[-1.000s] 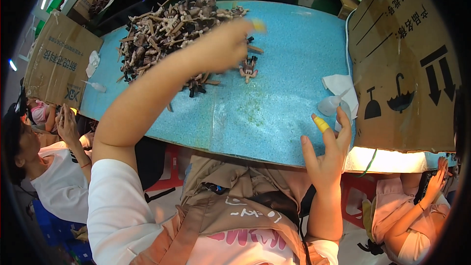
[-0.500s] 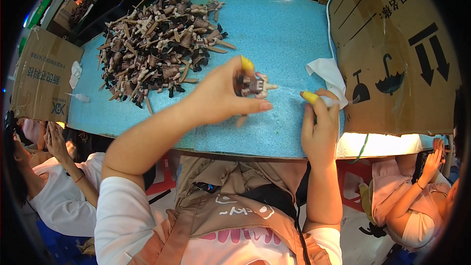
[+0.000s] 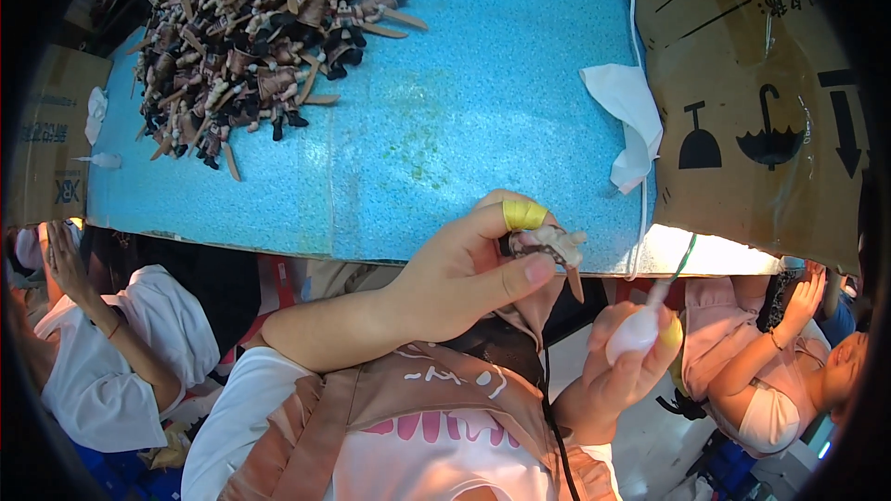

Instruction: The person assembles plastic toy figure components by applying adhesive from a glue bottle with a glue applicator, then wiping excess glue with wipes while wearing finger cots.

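My left hand (image 3: 455, 288), with yellow tape round a finger, pinches a small toy figurine (image 3: 557, 243) in beige and brown just over the table's near edge. A flat brown piece juts down from the figurine. To its right and closer to my body, my right hand (image 3: 594, 394) is closed round a small white squeeze bottle (image 3: 634, 334), its thin nozzle tipped up. Yellow also covers a fingertip of that hand. Bottle and figurine are apart. A heap of similar figurines (image 3: 251, 51) with brown paddle-like pieces lies at the far left of the blue tabletop (image 3: 501, 121).
A white cloth or tissue (image 3: 622, 111) lies at the table's right, by a white cord (image 3: 637, 28) and a large cardboard box (image 3: 733, 65). At the left are another small bottle (image 3: 107, 160), crumpled tissue (image 3: 96, 111) and a box (image 3: 51, 130). People sit on both sides.
The view has shifted. My left hand has brought the figurine right and down to the near edge. My right hand has drawn back toward me, and the bottle's nozzle now points up.
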